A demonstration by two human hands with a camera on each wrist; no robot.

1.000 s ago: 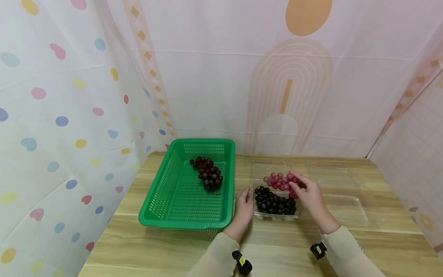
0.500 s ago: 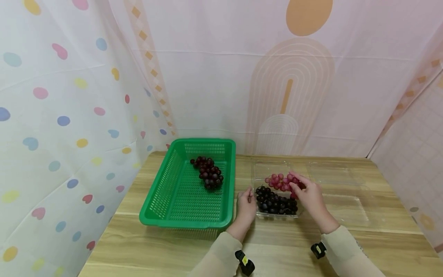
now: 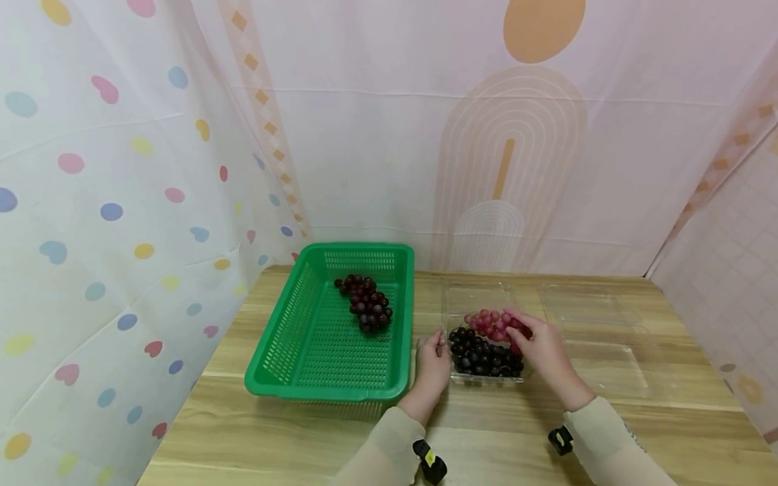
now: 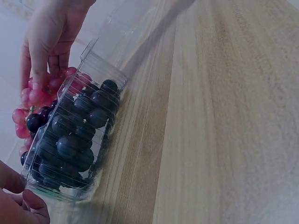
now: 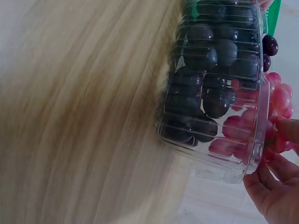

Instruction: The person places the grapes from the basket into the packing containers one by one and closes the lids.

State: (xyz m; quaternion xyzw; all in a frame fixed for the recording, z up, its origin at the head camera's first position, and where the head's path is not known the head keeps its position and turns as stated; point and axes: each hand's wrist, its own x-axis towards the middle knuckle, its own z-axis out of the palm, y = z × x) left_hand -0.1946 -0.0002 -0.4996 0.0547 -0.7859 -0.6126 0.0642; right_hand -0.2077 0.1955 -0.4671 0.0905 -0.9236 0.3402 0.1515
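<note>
My right hand (image 3: 547,351) grips a bunch of pink grapes (image 3: 486,322) between thumb and fingers. The bunch hangs at the back of a clear plastic clamshell box (image 3: 486,380), and in the right wrist view part of it shows through the box's wall (image 5: 219,161). Black grapes (image 3: 483,358) fill the front of this box. At the box's left side, my left hand (image 3: 433,368) pinches the rim, its thumb and fingertips (image 4: 35,203) at the corner in the left wrist view. The box's lid (image 3: 477,295) stands open behind it.
Left of the box stands a green mesh basket (image 3: 273,385) holding a bunch of dark red grapes (image 3: 367,304). To the right lies another clear clamshell box (image 3: 608,364), opened out flat with its lid (image 3: 580,302) toward the back. A curtain hangs behind the wooden table (image 3: 486,445).
The pink grapes and my right hand have come down slightly into the box. My left hand shifted a little to the right earlier and stays at the rim.
</note>
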